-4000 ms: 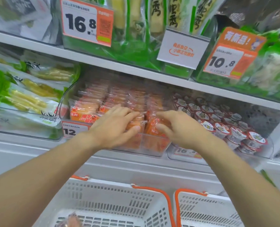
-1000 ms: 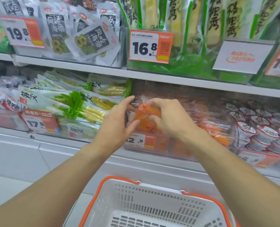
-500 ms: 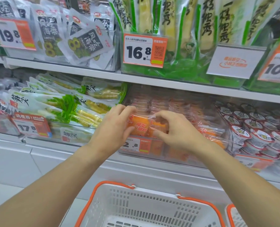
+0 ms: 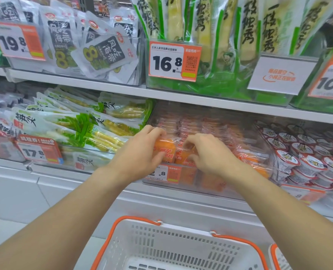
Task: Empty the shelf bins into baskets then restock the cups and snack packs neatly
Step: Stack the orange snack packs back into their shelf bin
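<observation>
Head view, mid-frame: I see both hands at the front of the clear bin [image 4: 191,184] on the lower shelf. Left hand [image 4: 140,154] has its fingers curled round an orange snack pack [image 4: 164,147], thumb underneath, gripping it at the bin's front left corner. Right hand [image 4: 208,152] pinches a second orange pack [image 4: 183,155] just beside the first; its fingertips are bent down onto the wrapper. The two packs touch each other between the hands.

Behind them, rows of more orange packs [image 4: 200,125] fill the bin toward the back. A price tag [image 4: 163,173] reading ".8" is partly hidden by the left wrist.

Right of frame: cups [image 4: 302,152] with red-and-white lids stacked in the neighbouring bin. Left of frame: green-and-white bamboo shoot packs [image 4: 74,125].

Bottom centre: white basket [image 4: 181,248] with orange handle, below the hands; I can't see its floor fully. A second basket's edge [image 4: 275,256] shows at lower right.
</observation>
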A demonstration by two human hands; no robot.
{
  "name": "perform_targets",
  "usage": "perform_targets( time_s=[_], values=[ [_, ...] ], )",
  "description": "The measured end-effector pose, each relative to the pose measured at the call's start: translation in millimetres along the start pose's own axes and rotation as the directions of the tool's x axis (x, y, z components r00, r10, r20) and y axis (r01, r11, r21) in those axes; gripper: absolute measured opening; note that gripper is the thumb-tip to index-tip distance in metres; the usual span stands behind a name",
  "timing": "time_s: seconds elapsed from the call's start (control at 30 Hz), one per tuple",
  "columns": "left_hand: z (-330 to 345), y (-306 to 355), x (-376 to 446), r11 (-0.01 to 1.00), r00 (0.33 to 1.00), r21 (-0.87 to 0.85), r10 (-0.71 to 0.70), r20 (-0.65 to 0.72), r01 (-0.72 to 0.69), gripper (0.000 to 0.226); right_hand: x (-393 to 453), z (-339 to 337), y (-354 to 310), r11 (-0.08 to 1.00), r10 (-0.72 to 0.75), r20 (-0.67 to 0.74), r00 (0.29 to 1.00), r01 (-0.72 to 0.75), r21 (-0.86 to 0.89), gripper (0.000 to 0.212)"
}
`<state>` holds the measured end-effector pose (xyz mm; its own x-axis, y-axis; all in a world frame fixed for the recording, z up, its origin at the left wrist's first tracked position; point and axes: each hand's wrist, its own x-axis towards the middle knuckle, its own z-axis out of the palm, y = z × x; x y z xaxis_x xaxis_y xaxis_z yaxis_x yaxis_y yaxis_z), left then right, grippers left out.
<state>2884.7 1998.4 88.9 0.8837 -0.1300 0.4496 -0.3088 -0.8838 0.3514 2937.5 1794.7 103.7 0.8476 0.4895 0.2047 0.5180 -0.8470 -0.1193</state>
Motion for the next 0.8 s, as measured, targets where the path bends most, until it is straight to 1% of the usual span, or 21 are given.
perform_targets(
  time_s=[0.03,0.1,0.17,0.23,0.3,0.4,0.43,0.5,0.53,0.57,0.6,0.67,0.73,0.8],
  values=[
    [-1.7,1.4,0.7,1.0,1.0,-0.03,-0.001,-0.008,0.0,0.044,0.0,-2.1,1.2,1.0,-0.004,-0.036,0.999,0.004,0.017,0.031],
    [-5.1,5.2,3.3,0.995,0.998,-0.097,0.002,-0.066,-0.008,0.037,0.7,-6.5,5.0,0.999,-0.002,-0.086,0.996,0.006,0.053,0.031],
    [-5.3,11.6,6.5,0.986,0.99,-0.165,0.006,-0.143,-0.03,0.034,1.3,-9.2,9.2,0.999,0.005,-0.091,0.996,-0.001,0.047,0.03],
    [-0.5,20.3,10.6,0.976,0.985,-0.209,0.029,-0.168,-0.065,0.035,1.0,-10.2,15.3,0.996,0.034,-0.111,0.993,-0.024,0.089,0.023],
    [8.6,28.1,14.5,0.97,0.991,-0.228,0.052,-0.12,-0.078,0.037,-0.6,-13.5,22.8,0.971,0.094,-0.115,0.989,-0.066,0.228,0.016],
    [22.3,33.3,20.4,0.977,0.999,-0.209,0.042,-0.009,-0.043,0.037,-1.5,-21.6,34.3,0.903,0.149,-0.035,0.988,-0.122,0.412,0.01],
    [26.1,33.3,22.3,0.978,0.999,-0.204,0.033,0.018,-0.028,0.037,-2.2,-24.3,37.5,0.881,0.153,-0.019,0.988,-0.127,0.455,0.012],
    [32.0,32.2,25.4,0.981,0.999,-0.192,0.013,0.047,-0.004,0.037,-6.4,-29.5,38.2,0.847,0.15,-0.032,0.988,-0.112,0.519,0.026],
    [34.6,31.2,26.6,0.984,0.999,-0.18,0.005,0.052,0.005,0.037,-8.6,-31.0,37.1,0.838,0.136,-0.044,0.99,-0.091,0.537,0.031],
    [37.0,29.6,27.3,0.986,0.999,-0.17,0.003,0.05,0.006,0.037,-11.5,-32.1,34.9,0.834,0.102,-0.039,0.994,-0.064,0.547,0.031],
    [39.7,27.3,27.9,0.989,0.999,-0.149,0.009,0.042,-0.003,0.037,-15.0,-32.9,31.3,0.843,0.054,-0.016,0.998,-0.037,0.536,0.028],
    [43.0,24.3,28.7,0.998,0.999,-0.045,0.051,0.012,-0.051,0.038,-19.3,-30.0,24.8,0.908,-0.031,0.001,1.0,0.028,0.419,0.022],
    [43.4,22.5,29.2,0.995,0.996,0.031,0.093,0.01,-0.093,0.04,-18.9,-20.8,21.0,0.961,-0.053,-0.068,0.996,0.07,0.268,0.02],
    [44.8,21.7,28.7,0.993,0.99,0.008,0.12,0.072,-0.121,0.041,-16.4,-12.1,17.8,0.978,-0.051,-0.123,0.991,0.075,0.194,0.021]
  ],
)
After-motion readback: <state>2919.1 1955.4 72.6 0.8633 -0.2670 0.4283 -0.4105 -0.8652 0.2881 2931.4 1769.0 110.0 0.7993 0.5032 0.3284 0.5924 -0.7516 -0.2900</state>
